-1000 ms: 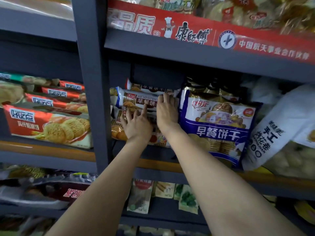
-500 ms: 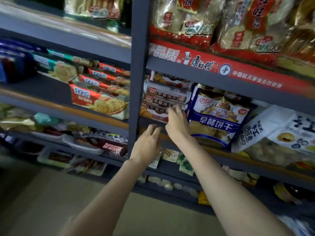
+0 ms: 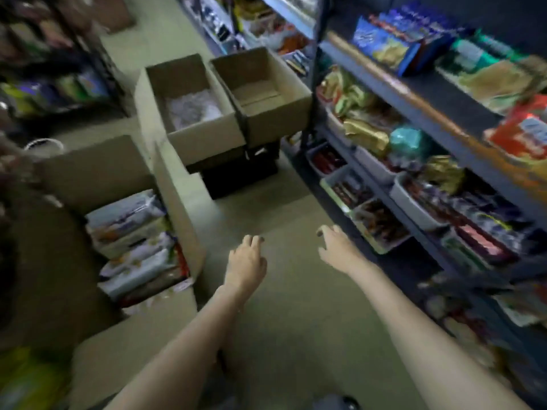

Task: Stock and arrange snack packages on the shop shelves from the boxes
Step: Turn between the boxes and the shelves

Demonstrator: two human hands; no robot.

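Both hands, left hand (image 3: pixel 245 263) and right hand (image 3: pixel 336 247), hang loosely curled, holding nothing. Snack packages (image 3: pixel 134 247) lie in the open box (image 3: pixel 177 202) left of them; shelves (image 3: pixel 414 119) stand right.

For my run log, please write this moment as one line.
phase: between placements | left hand: empty, over floor | right hand: empty, near shelves | near box: holds packages

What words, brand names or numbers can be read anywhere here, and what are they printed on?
None can be read.
Packages in the near box: print blurred.
Red packet on the shelf: white label smeared.
Blue packets: lettering blurred.
Trays of sweets: too small.
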